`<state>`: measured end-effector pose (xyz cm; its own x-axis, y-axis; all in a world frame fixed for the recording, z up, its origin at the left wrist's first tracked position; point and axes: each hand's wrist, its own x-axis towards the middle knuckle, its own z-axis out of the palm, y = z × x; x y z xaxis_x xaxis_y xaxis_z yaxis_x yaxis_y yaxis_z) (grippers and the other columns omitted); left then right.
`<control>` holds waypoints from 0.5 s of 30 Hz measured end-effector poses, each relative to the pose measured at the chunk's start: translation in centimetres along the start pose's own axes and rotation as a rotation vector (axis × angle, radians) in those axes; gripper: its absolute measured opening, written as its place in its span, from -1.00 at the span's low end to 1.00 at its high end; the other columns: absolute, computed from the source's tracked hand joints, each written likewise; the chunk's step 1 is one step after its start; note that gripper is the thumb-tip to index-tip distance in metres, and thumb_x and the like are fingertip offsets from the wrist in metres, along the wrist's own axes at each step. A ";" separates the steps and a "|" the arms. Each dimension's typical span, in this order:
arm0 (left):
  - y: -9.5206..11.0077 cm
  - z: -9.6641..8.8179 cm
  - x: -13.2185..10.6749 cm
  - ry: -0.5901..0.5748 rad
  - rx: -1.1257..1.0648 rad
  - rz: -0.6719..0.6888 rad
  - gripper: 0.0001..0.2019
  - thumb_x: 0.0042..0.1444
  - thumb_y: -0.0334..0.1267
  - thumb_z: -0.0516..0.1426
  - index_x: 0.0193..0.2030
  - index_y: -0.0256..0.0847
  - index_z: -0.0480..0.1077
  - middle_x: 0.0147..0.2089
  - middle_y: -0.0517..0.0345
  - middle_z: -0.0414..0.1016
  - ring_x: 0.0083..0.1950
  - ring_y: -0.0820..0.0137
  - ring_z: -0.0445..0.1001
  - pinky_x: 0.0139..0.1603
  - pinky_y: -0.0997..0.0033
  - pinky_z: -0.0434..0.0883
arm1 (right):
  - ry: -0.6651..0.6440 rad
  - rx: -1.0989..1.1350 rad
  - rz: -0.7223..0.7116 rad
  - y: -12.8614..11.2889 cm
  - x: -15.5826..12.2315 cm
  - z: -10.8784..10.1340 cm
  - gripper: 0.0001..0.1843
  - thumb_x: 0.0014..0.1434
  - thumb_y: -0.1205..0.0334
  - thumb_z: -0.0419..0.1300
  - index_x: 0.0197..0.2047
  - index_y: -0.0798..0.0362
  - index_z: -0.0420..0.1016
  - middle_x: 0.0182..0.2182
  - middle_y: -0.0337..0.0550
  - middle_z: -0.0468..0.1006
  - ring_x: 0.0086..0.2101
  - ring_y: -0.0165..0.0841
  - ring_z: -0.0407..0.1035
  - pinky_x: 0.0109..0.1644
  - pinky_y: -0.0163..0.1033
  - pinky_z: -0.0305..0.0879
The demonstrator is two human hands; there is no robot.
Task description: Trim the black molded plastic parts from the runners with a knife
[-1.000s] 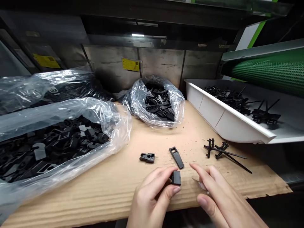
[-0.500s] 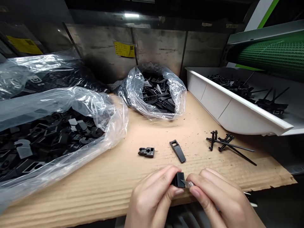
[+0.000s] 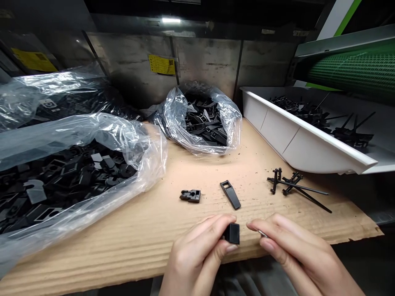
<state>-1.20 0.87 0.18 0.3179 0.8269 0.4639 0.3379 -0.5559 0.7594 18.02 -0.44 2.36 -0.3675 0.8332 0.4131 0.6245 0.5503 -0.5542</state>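
Observation:
My left hand [image 3: 202, 250] pinches a small black plastic part [image 3: 233, 233] near the cardboard's front edge, its rectangular end turned to the right. A little apart from it, my right hand [image 3: 290, 246] closes thumb and forefinger on a small knife blade [image 3: 263, 233], of which only a thin metal sliver shows. Beyond my hands lie a black block-shaped part [image 3: 190, 195] with round holes and a flat, tapered black lever piece [image 3: 231, 195] with a square opening.
Open plastic bags of black parts stand on the left [image 3: 145, 164] and at the back [image 3: 233, 119]. On the right is a white bin [image 3: 274, 131] with thin black pieces in it. Several black stemmed pieces [image 3: 296, 185] lie before it on the cardboard [image 3: 123, 242].
My right hand has drawn back to the right, taking the knife blade off the black part it was touching. The left hand keeps its hold in nearly the same place.

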 end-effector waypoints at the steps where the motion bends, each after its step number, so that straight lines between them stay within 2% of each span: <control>1: -0.1 0.1 0.0 -0.007 0.002 -0.001 -0.65 0.12 -0.48 0.10 0.03 -0.11 0.34 -0.01 0.23 0.48 0.00 0.50 0.43 0.05 0.75 0.26 | 0.015 0.039 0.011 -0.2 0.1 0.2 -0.71 0.21 0.38 -0.01 -0.03 -0.10 0.27 -0.46 -0.35 0.42 -0.45 -0.54 0.41 -0.36 -0.55 0.31; 4: -0.3 0.1 -0.1 -0.020 0.003 0.004 -0.63 0.12 -0.49 0.10 0.05 -0.10 0.33 0.01 0.24 0.47 0.02 0.52 0.41 0.06 0.77 0.24 | 0.036 0.160 0.133 -0.6 0.5 1.0 -0.83 0.24 0.35 -0.06 -0.30 -0.04 0.31 -0.56 -0.40 0.38 -0.56 -0.56 0.33 -0.45 -0.52 0.24; 6: -0.2 0.0 0.0 -0.018 -0.001 0.008 -0.64 0.12 -0.49 0.10 0.04 -0.10 0.33 0.00 0.25 0.48 0.01 0.53 0.42 0.05 0.78 0.24 | -0.006 0.211 0.208 -0.7 0.8 1.5 -0.74 0.26 0.30 -0.09 -0.47 -0.01 0.23 -0.59 -0.38 0.33 -0.57 -0.53 0.29 -0.47 -0.47 0.20; 11: 0.2 -0.1 0.2 -0.004 0.000 0.010 -0.68 0.12 -0.47 0.10 0.00 -0.10 0.36 -0.05 0.27 0.50 -0.03 0.55 0.45 0.01 0.82 0.26 | -0.065 0.252 0.241 -0.9 1.1 2.0 -0.69 0.26 0.27 -0.12 -0.54 0.01 0.08 -0.62 -0.37 0.23 -0.59 -0.52 0.19 -0.51 -0.45 0.11; 15: 0.2 0.0 0.1 -0.001 0.018 0.011 -0.71 0.12 -0.46 0.10 -0.03 -0.10 0.38 -0.08 0.26 0.52 -0.06 0.53 0.47 -0.03 0.80 0.30 | -0.100 0.268 0.256 -0.9 1.3 1.8 -0.70 0.26 0.27 -0.11 -0.53 0.01 0.12 -0.62 -0.37 0.24 -0.59 -0.53 0.18 -0.51 -0.47 0.11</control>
<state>-1.07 0.80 0.36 0.3231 0.8203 0.4719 0.3499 -0.5668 0.7458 15.73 0.22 2.09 -0.2970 0.9393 0.1716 0.5075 0.3075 -0.8049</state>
